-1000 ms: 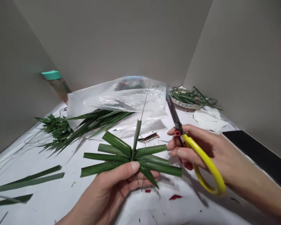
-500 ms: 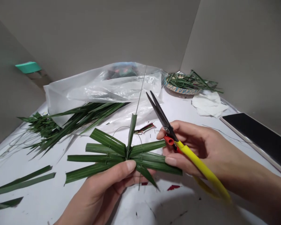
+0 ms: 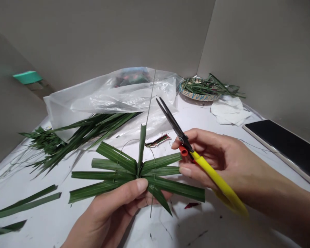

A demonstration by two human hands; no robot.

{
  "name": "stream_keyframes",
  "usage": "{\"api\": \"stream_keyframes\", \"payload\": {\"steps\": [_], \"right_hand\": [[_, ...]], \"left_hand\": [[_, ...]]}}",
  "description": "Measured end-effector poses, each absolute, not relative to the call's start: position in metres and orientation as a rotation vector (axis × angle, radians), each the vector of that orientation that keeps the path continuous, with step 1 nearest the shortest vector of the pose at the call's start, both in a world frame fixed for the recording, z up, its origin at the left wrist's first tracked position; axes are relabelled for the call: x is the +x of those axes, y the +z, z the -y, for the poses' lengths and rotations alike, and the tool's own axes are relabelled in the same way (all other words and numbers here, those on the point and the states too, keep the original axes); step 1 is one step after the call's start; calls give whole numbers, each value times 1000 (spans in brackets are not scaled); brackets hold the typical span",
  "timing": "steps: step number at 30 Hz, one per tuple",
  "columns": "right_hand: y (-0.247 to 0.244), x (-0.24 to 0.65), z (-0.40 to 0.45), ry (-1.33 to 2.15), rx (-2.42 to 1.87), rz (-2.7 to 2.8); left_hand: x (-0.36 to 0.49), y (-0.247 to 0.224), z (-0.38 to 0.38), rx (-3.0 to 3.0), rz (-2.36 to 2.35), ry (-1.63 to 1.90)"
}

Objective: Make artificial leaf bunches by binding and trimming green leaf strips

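Note:
My left hand [image 3: 119, 203] pinches the centre of a fan of cut green leaf strips [image 3: 111, 175], thumb on top and fingers underneath. The strips spread left and right, with one folded strip upright on a thin wire [image 3: 151, 93]. A pointed strip hangs toward me. My right hand [image 3: 209, 158] holds yellow-handled scissors [image 3: 217, 179], their dark blades nearly together and pointing up and left. A small red tube sits by the scissors' pivot. The right thumb and fingers also touch the tips of the right-hand strips.
A clear plastic bag [image 3: 105, 93] lies behind, with long leaves [image 3: 85, 137] before it. A round basket of leaf scraps [image 3: 201, 90], crumpled tissue [image 3: 231, 110] and a phone [image 3: 284, 148] are at right. Loose leaf strips [image 3: 26, 205] lie at left; a green-capped bottle [image 3: 28, 77] stands behind.
My right thumb has shifted off the lower right strip, which now sticks out free below my hand. The scissors have moved slightly left and up. My left hand keeps its pinch.

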State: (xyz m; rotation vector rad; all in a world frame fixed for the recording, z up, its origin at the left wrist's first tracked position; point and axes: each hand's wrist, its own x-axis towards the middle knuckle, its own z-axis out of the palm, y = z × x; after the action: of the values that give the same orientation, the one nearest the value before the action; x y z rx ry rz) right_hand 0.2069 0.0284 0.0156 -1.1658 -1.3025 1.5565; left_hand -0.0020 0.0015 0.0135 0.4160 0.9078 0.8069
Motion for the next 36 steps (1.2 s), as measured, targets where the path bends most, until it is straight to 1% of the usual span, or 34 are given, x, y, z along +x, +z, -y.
{"api": "stream_keyframes", "payload": {"steps": [6, 13, 18, 23, 27, 30, 33, 36], "right_hand": [[12, 208, -31, 1607, -1129, 1314], [19, 213, -32, 1328, -1148, 1469], [21, 216, -26, 1132, -1192, 1561], [17, 215, -15, 1149, -1239, 1587], [15, 211, -8, 1042, -1193, 1698], [17, 207, -8, 967, -1288, 1544], [20, 205, -11, 1024, -1318, 1413], [20, 202, -14, 1200, -1222, 1342]], "left_hand": [[-2, 18, -3, 429, -982, 827], [-3, 22, -6, 357, -1083, 923], [-3, 27, -10, 322, -1097, 1072], [-7, 34, -13, 292, -1093, 1151], [-10, 37, -14, 279, -1090, 1191], [-9, 35, -12, 280, -1046, 1165], [-7, 29, -9, 277, -975, 1081], [-5, 21, -6, 308, -946, 973]]}}
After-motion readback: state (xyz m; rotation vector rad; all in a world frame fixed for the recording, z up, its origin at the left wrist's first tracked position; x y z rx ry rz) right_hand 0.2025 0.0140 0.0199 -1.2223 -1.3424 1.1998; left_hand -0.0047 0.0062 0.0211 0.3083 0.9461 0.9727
